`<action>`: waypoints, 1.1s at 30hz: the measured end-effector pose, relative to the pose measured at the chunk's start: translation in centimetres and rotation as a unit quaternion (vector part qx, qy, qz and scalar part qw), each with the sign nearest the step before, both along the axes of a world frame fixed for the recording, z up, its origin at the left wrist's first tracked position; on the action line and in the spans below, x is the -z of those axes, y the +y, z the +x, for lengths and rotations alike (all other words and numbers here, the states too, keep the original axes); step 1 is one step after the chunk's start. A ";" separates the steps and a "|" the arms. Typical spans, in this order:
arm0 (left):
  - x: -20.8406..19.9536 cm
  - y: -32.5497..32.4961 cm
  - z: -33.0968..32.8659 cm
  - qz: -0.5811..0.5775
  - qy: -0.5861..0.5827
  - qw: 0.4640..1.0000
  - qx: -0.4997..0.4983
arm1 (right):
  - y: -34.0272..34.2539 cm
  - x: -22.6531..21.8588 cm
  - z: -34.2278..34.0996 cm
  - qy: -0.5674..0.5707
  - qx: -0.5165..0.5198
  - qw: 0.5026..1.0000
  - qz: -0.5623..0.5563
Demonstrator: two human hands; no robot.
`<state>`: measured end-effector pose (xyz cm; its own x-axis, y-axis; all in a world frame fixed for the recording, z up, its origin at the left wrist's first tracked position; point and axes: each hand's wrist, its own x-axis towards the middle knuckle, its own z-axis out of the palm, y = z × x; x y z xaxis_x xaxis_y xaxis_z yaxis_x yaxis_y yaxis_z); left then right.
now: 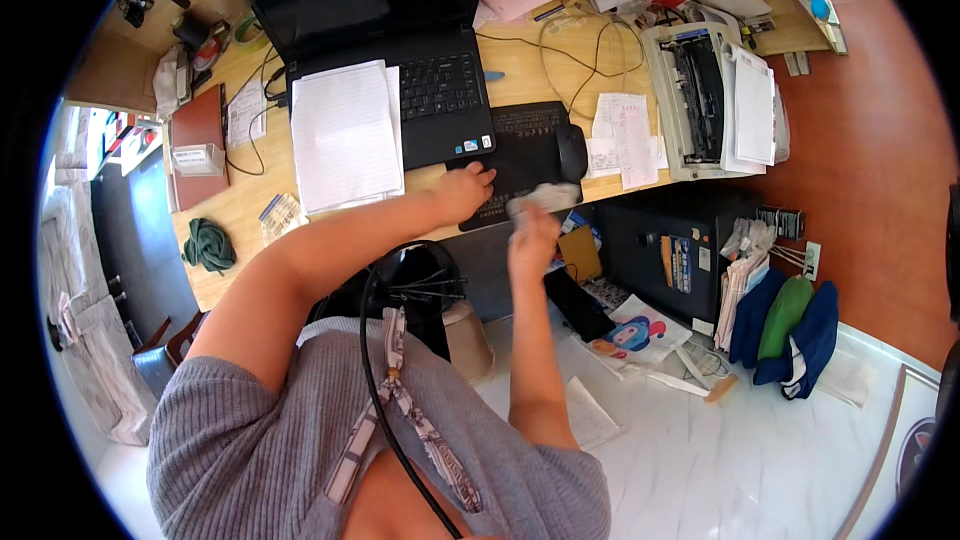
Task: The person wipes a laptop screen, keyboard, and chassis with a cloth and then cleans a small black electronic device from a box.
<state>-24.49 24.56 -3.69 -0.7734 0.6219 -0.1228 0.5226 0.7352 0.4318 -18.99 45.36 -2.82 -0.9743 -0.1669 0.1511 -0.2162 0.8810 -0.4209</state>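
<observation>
My right hand (pixel 536 237) is closed on a crumpled whitish-grey cloth (pixel 548 200), slightly blurred, at the front edge of the desk. The cloth is over the lower right corner of the black mouse pad (pixel 520 165). My left hand (pixel 464 192) rests on the pad's left part with its fingers a little apart and nothing in them. Just above that hand sits the open black laptop (pixel 440 90), its screen dark. A black mouse (pixel 572 152) lies on the pad's right side. Lined white paper sheets (pixel 345 135) cover the laptop's left part.
To the right stand a printer (pixel 690 100) and some handwritten slips (pixel 630 135). A dark green cloth (pixel 208 245) and a brown folder (pixel 197 180) lie at the left. Below the desk are a black computer case (pixel 650 250), bags and papers. A black cable (pixel 370 370) hangs before my chest.
</observation>
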 end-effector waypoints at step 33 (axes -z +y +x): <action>-4.0 8.9 -9.0 0.721 -0.560 0.278 -0.301 | 1.8 -5.6 -13.7 -0.143 0.164 0.847 -0.485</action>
